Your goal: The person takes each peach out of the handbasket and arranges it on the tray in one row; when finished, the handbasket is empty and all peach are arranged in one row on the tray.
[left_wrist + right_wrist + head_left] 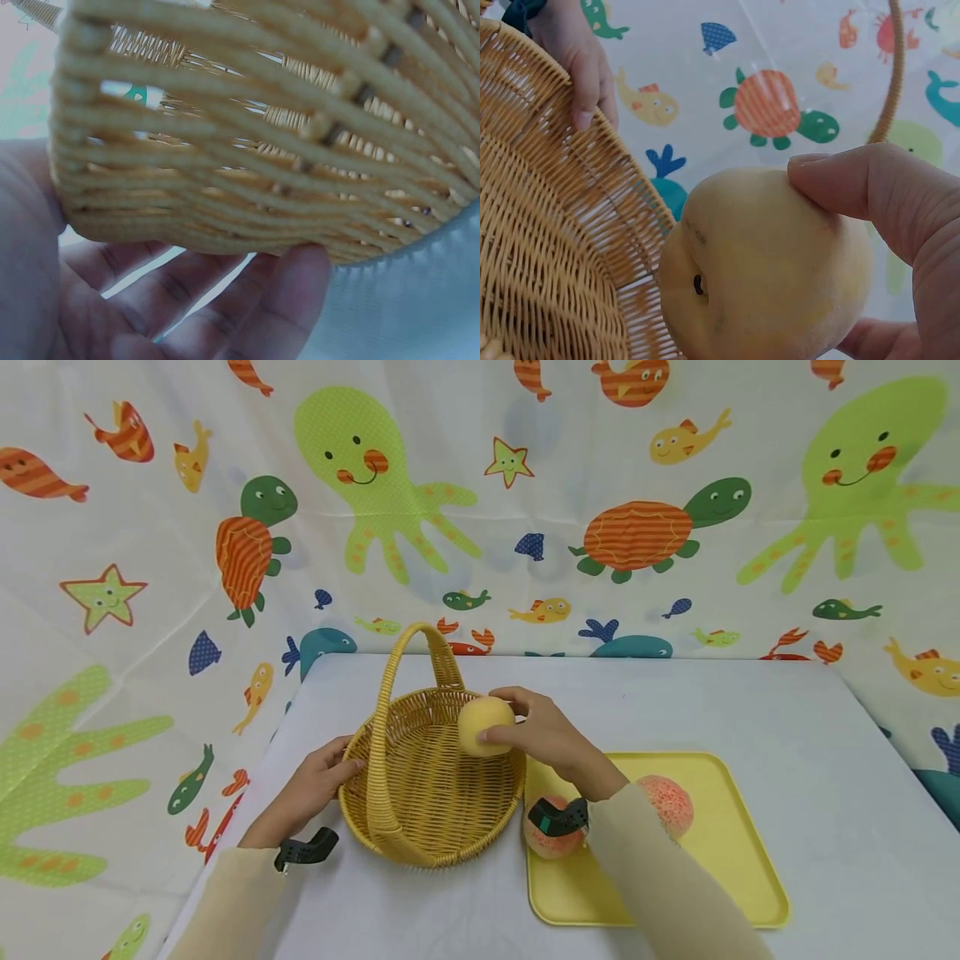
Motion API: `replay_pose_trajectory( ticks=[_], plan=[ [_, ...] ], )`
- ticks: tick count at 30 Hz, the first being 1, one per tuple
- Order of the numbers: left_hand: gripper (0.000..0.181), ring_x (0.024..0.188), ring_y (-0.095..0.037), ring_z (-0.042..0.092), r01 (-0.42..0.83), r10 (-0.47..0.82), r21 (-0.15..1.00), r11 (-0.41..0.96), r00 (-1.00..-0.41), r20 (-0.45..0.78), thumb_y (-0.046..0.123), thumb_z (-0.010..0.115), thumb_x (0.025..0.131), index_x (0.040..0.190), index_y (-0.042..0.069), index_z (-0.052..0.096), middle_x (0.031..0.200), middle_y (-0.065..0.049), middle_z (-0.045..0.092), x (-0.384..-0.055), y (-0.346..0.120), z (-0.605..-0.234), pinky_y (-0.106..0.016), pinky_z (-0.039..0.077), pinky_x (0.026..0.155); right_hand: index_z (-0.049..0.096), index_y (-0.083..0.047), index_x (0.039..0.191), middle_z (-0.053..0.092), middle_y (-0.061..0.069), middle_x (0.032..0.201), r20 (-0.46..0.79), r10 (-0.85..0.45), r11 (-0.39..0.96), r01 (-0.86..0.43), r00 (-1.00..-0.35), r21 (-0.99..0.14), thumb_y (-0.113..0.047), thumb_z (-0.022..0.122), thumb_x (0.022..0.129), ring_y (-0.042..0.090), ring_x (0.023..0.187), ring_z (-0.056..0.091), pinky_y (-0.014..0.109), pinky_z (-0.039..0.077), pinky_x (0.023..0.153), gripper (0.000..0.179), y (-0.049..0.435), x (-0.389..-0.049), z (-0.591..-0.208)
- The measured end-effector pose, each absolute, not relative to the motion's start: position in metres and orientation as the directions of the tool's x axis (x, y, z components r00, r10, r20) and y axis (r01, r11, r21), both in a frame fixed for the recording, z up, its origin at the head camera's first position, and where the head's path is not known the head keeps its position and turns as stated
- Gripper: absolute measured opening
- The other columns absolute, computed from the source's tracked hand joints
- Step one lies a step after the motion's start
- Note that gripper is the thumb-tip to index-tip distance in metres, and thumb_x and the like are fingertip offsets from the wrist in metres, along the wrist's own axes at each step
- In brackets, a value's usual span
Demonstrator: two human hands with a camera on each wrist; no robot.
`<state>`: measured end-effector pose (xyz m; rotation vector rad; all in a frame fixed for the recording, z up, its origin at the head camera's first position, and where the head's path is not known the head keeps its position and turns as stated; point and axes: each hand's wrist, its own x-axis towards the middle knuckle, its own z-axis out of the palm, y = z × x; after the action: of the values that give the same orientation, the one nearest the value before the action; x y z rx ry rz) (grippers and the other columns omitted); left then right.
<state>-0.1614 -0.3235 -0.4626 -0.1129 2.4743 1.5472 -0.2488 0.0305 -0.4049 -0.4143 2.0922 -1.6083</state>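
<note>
My right hand (pixel 553 735) holds a pale yellow peach (pixel 482 725) above the right side of a wicker basket (pixel 431 802). In the right wrist view the thumb lies on the upper side of the peach (pixel 761 255), and a dark stem spot shows on its creased face. On the basket's left side, my left hand (pixel 313 783) grips the rim, thumb over the edge. From the left wrist, the fingers (pixel 292 300) reach along the underside of the woven wall. The visible basket floor is bare, and its tall handle arches upward.
To the right of the basket lies a yellow tray (pixel 738 868). On it are a pinkish peach (pixel 551 843), partly behind my right wrist, and another peach (pixel 667 802) beside the sleeve. A white tabletop (pixel 847 793) spreads beneath, with a sea-animal curtain (pixel 480 502) behind.
</note>
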Motion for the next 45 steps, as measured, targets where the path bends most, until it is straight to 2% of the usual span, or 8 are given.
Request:
replay_pose_trajectory(
  ticks=[5, 10, 22, 27, 34, 45],
  plan=[
    [0.052, 0.102, -0.021, 0.065, -0.190, 0.046, 0.876, 0.444, -0.971, -0.234, 0.022, 0.051, 0.109, 0.156, 0.003, 0.040, 0.141, -0.022, 0.060, -0.161, -0.323, -0.462, -0.032, 0.060, 0.080, 0.052, -0.016, 0.151, 0.060, 0.011, 0.138, -0.175, -0.494, 0.249, 0.054, -0.852, -0.967, -0.026, 0.082, 0.086, 0.031, 0.114, 0.059, 0.045, 0.054, 0.090, 0.072, 0.051, -0.243, -0.408],
    [0.052, 0.102, -0.021, 0.066, -0.191, 0.048, 0.873, 0.448, -0.970, -0.237, 0.022, 0.051, 0.109, 0.156, 0.002, 0.040, 0.140, -0.022, 0.061, -0.162, -0.323, -0.462, -0.032, 0.060, 0.080, 0.049, -0.013, 0.153, 0.057, 0.012, 0.145, -0.155, -0.463, 0.229, 0.052, -0.873, -0.972, -0.023, 0.080, 0.089, 0.033, 0.117, 0.059, 0.038, 0.054, 0.093, 0.072, 0.075, -0.238, -0.409],
    [0.050, 0.099, -0.019, 0.067, -0.179, 0.061, 0.880, 0.440, -0.972, -0.228, 0.019, 0.050, 0.108, 0.154, 0.001, 0.041, 0.137, -0.024, 0.062, -0.162, -0.323, -0.462, -0.032, 0.061, 0.079, 0.041, -0.008, 0.157, 0.055, 0.019, 0.143, -0.129, -0.362, 0.241, 0.041, -0.923, -0.970, -0.018, 0.076, 0.094, 0.031, 0.116, 0.059, 0.029, 0.056, 0.091, 0.073, 0.139, -0.221, -0.410],
    [0.051, 0.100, -0.019, 0.066, -0.184, 0.054, 0.876, 0.446, -0.971, -0.231, 0.020, 0.050, 0.108, 0.154, 0.001, 0.041, 0.137, -0.023, 0.062, -0.162, -0.323, -0.461, -0.032, 0.061, 0.079, 0.040, -0.009, 0.158, 0.054, 0.018, 0.143, -0.118, -0.316, 0.248, 0.038, -0.942, -0.968, -0.018, 0.074, 0.096, 0.026, 0.116, 0.059, 0.030, 0.056, 0.089, 0.071, 0.164, -0.214, -0.414],
    [0.051, 0.101, -0.020, 0.066, -0.189, 0.046, 0.874, 0.449, -0.971, -0.233, 0.020, 0.050, 0.108, 0.155, 0.001, 0.041, 0.138, -0.023, 0.062, -0.162, -0.322, -0.462, -0.032, 0.060, 0.080, 0.038, -0.008, 0.158, 0.053, 0.013, 0.139, -0.097, -0.265, 0.260, 0.025, -0.959, -0.965, -0.018, 0.071, 0.098, 0.017, 0.116, 0.059, 0.025, 0.056, 0.089, 0.069, 0.191, -0.205, -0.417],
    [0.051, 0.102, -0.022, 0.065, -0.187, 0.040, 0.871, 0.454, -0.972, -0.230, 0.021, 0.050, 0.109, 0.155, 0.002, 0.041, 0.140, -0.022, 0.060, -0.162, -0.322, -0.463, -0.032, 0.060, 0.079, 0.038, -0.007, 0.157, 0.056, -0.008, 0.132, -0.067, -0.207, 0.224, 0.019, -0.976, -0.974, -0.012, 0.070, 0.100, 0.010, 0.112, 0.061, 0.018, 0.053, 0.089, 0.066, 0.231, -0.193, -0.431]
  ],
)
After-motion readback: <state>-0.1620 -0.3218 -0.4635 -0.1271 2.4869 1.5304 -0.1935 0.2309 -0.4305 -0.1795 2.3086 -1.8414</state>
